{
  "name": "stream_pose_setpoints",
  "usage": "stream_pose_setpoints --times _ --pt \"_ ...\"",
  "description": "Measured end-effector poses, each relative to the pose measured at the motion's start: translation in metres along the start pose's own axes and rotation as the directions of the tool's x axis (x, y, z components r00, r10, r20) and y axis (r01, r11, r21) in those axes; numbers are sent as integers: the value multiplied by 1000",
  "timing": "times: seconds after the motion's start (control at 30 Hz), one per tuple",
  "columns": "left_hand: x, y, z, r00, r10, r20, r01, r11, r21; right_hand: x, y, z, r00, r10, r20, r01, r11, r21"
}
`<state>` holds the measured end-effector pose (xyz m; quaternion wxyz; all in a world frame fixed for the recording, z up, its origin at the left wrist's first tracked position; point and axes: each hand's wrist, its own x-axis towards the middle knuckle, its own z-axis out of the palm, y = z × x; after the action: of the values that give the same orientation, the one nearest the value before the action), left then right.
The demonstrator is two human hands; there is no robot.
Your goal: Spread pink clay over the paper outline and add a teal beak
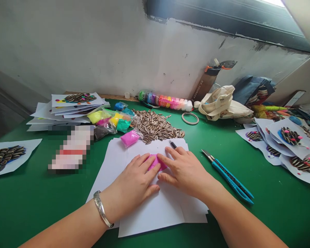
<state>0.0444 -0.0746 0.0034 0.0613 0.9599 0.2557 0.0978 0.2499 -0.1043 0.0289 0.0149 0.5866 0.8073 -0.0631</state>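
My left hand and my right hand lie close together on a stack of white paper sheets on the green table. Both press their fingers flat onto a flattened lump of pink clay between them. The left wrist wears a silver bracelet. A dark pen pokes out just beyond my right fingers. A small bag of pink clay lies at the paper's far edge, beside a heap of striped sunflower seeds.
A blue utility knife lies right of the paper. Finished seed pictures spread at the right, another stack at the left. Bags of coloured clay, a row of clay tubs, a tape ring and a cloth bag sit behind.
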Motion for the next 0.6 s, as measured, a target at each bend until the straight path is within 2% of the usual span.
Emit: stream_pose_setpoints --times 0.17,0.37,0.6 --pt "0 0 1 1000 12 -22 -12 1000 0 -1 8 -2 1000 -20 19 18 997 69" --pt "1 0 -1 1000 3 -14 -3 1000 -18 0 3 -2 1000 0 25 0 1000 2" --pt "1 1 -3 1000 -12 6 12 999 -37 -2 8 -1 999 -36 22 35 999 31"
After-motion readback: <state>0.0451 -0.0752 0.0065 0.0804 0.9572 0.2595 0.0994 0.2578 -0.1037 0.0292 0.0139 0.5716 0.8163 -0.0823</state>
